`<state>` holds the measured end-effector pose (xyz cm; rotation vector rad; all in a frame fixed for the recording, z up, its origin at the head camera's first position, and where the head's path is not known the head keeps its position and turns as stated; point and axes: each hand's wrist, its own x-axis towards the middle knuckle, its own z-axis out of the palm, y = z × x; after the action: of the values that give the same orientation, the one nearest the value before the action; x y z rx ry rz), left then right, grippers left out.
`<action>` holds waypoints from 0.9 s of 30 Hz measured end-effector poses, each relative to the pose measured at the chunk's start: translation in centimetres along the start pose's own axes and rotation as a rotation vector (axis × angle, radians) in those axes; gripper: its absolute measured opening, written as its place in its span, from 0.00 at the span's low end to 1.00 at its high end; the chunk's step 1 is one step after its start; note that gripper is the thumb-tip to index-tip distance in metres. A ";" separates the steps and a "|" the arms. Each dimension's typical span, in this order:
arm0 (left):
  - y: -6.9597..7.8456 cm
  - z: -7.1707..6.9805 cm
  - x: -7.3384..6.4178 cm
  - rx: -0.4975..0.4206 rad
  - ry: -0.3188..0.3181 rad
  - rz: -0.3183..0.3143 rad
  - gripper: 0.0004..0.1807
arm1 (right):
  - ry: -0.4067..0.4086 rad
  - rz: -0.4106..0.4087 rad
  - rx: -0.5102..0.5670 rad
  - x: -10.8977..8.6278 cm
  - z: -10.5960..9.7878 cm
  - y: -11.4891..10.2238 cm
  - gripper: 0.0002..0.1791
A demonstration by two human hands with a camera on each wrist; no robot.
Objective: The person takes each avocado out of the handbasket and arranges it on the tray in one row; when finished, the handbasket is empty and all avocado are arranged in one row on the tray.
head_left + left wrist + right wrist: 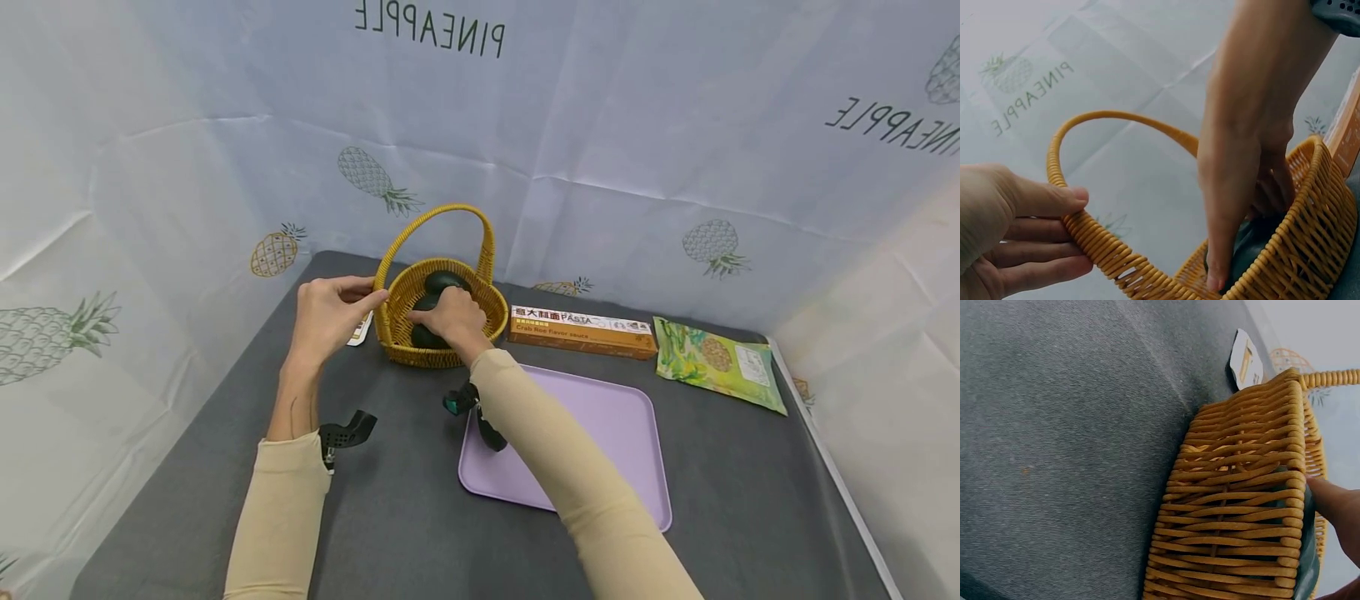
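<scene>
A yellow woven basket (423, 357) with a tall arched handle (1107, 247) stands toward the back of the table. My left hand (330, 312) pinches the handle's left side, thumb in front and fingers behind. Reaching down inside the basket is my right hand (452, 318), its thumb and fingers around a dark green oval fruit (1254, 240). Another dark green oval fruit (444, 281) lies behind it in the basket. In the right wrist view, dark green skin (1307, 550) shows along the rim beside my thumb. The right-hand fingertips are partly hidden.
A lilac tray (607, 417) lies right of the basket, a dark oval item (491, 435) on its left part, under my right forearm. Behind stand a pasta box (581, 333) and a green-yellow bag (716, 358). A small white card-like item (1247, 362) lies left of the basket.
</scene>
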<state>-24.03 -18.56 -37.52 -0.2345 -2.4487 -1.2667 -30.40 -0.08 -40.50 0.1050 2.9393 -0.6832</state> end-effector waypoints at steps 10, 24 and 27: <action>0.0 0.0 0.0 0.010 0.003 -0.003 0.18 | -0.009 0.003 0.062 0.7 0.0 -0.3 0.24; -0.1 0.2 0.1 0.006 0.009 0.011 0.18 | 0.024 -0.033 -0.072 0.9 1.0 -1.1 0.30; -0.1 0.1 0.0 0.010 0.012 0.015 0.18 | 0.039 -0.044 -0.047 0.9 1.1 -1.1 0.30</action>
<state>-24.13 -18.53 -37.67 -0.2419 -2.4384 -1.2456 -31.26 -1.53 -41.06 0.0503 3.0013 -0.6239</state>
